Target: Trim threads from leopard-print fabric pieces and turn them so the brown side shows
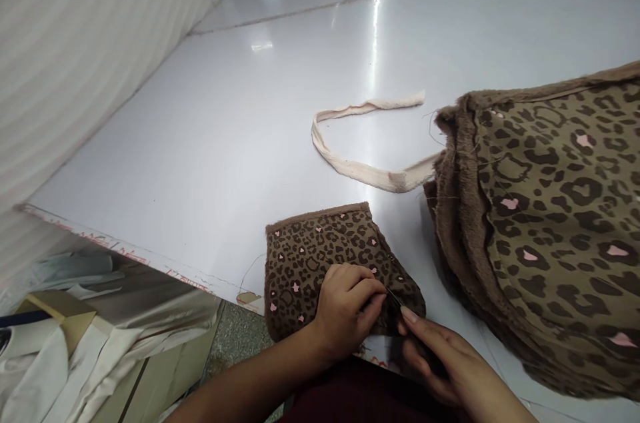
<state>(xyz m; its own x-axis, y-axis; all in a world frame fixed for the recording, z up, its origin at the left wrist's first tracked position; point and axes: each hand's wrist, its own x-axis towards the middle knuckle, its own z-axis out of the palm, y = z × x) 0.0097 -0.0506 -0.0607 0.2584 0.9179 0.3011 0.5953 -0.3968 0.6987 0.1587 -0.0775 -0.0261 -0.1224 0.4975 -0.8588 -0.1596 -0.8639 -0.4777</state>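
One spotted cloth [310,243], left hand [347,300] pinching it, right hand [440,353] (tool [395,297] held)

- A wide white worktable [215,156] across the frame is suggesting a textile workshop.
- A leopard-print piece [320,246] is lying at lower centre, a matching stack [560,223] sitting at right.
- Pale cloth [37,366] is lying heaped at lower left.

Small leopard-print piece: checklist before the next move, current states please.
1. Left hand on the small leopard-print piece: ok.
2. Dark, thin tool held in the right hand: ok.
3. Tool tip well away from the left fingertips: not ok, it appears right beside them.
4. Piece wholly on the table: not ok, its lower left corner overhangs the edge.
5. Stack and cream strip apart from the piece: ok.
6. Tool type: cannot tell.
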